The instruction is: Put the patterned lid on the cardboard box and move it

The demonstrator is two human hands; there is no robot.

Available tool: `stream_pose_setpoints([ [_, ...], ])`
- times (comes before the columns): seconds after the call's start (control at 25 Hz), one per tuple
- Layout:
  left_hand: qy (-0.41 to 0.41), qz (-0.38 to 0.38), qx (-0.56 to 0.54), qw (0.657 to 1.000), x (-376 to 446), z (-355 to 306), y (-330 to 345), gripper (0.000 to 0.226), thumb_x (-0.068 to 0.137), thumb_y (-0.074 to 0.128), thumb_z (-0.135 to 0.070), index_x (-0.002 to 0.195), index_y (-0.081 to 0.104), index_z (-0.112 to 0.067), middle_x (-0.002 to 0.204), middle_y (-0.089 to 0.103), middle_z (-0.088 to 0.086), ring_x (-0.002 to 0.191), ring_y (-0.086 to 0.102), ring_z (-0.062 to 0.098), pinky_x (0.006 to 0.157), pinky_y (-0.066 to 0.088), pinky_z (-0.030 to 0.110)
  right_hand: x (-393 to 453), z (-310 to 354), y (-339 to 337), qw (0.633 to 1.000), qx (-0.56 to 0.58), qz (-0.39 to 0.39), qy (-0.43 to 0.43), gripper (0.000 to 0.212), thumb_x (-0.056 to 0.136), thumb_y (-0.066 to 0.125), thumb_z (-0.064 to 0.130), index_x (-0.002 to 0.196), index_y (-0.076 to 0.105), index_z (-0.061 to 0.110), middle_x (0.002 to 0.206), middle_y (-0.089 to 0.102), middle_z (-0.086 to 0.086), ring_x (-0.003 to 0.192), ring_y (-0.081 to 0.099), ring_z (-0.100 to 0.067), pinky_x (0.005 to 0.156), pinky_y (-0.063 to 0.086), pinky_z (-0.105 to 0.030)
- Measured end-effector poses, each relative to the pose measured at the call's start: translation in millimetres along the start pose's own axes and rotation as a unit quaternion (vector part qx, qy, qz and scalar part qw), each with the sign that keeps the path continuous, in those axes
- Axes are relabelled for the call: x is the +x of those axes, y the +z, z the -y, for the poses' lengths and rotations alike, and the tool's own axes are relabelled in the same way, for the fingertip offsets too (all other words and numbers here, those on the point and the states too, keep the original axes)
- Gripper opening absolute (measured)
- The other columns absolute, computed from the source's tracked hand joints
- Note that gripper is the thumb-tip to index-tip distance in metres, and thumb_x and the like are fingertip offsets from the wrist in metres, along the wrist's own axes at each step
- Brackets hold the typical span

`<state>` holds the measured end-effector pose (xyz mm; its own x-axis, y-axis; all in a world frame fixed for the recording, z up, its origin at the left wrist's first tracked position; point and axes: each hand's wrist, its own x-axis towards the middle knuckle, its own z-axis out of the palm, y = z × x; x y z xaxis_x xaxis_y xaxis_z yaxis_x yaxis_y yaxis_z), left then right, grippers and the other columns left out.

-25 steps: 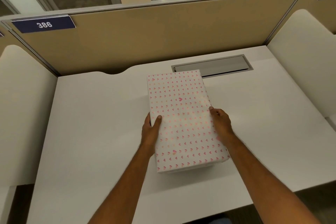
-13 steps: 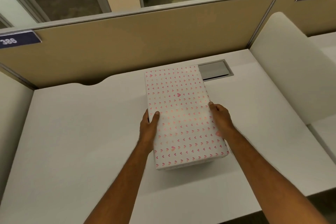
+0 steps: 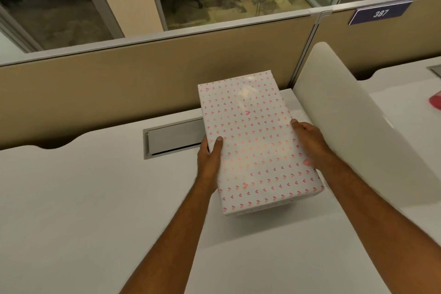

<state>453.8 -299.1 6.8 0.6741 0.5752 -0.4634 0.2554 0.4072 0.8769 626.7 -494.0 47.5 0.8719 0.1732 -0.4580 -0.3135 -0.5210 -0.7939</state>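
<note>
Both hands grasp the box by its long sides, left hand [image 3: 210, 160] and right hand [image 3: 310, 145], the patterned lid [image 3: 255, 141] seated on top, over the right part of the white surface [image 3: 83, 210]. Squeezing the lid alone could let the hidden box slip out below; the curved divider [image 3: 358, 122] stands close. Beyond, a tan partition [image 3: 119, 93] and glass.

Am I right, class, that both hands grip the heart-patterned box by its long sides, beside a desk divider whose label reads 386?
Not quite. The left hand and right hand do grip the heart-patterned box by its long sides, but the head view shows the label on the divider reads 387, not 386.
</note>
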Motion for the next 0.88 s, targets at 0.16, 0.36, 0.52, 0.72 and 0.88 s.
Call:
stream_pose_setpoints([
  [0.16,0.002,0.010,0.002,1.000,33.9,-2.3,56.3,0.047,0.100,0.060,-0.042,0.145,0.049,-0.027,0.133,0.068,-0.001,0.114,0.071,0.022,0.096,0.059,0.046,48.4,3.6,-37.0,1.000,0.001,-0.015,0.020,0.039,0.098,0.045,0.058,0.115,0.056,0.025,0.115,0.061,-0.001,0.092,0.058,-0.021,0.083,0.045,-0.041],
  [0.36,-0.003,0.007,0.011,1.000,62.6,1.8,99.7,0.047,0.100,0.060,-0.044,0.143,0.050,-0.029,0.131,0.069,-0.002,0.112,0.071,0.021,0.097,0.059,0.047,91.2,-0.8,-60.9,0.999,-0.011,-0.017,0.039,0.052,0.100,0.041,0.057,0.134,0.052,0.019,0.115,0.051,0.002,0.101,0.050,-0.023,0.087,0.041,-0.040],
  [0.52,-0.015,-0.009,0.023,1.000,79.6,7.5,111.5,0.048,0.099,0.060,-0.045,0.144,0.049,-0.029,0.131,0.068,-0.001,0.111,0.071,0.021,0.094,0.060,0.045,113.9,-5.6,-60.9,0.999,-0.011,-0.010,0.051,0.049,0.099,0.042,0.058,0.130,0.053,0.021,0.114,0.053,0.001,0.099,0.051,-0.024,0.088,0.044,-0.042],
  [0.72,-0.019,-0.022,0.036,0.999,86.7,13.5,113.8,0.048,0.099,0.059,-0.048,0.143,0.048,-0.032,0.130,0.068,-0.003,0.111,0.070,0.021,0.096,0.059,0.047,131.2,-16.6,-54.1,0.999,-0.047,-0.021,0.013,0.045,0.101,0.039,0.057,0.118,0.056,0.019,0.116,0.062,-0.005,0.096,0.058,-0.024,0.085,0.043,-0.037],
  [0.88,-0.021,-0.025,0.043,0.999,85.2,11.5,114.2,0.049,0.099,0.059,-0.047,0.144,0.046,-0.031,0.132,0.067,-0.001,0.111,0.070,0.021,0.096,0.059,0.047,132.3,-22.2,-51.9,0.998,-0.048,-0.026,-0.013,0.044,0.101,0.039,0.056,0.111,0.058,0.017,0.116,0.065,-0.008,0.093,0.060,-0.024,0.082,0.043,-0.035],
])
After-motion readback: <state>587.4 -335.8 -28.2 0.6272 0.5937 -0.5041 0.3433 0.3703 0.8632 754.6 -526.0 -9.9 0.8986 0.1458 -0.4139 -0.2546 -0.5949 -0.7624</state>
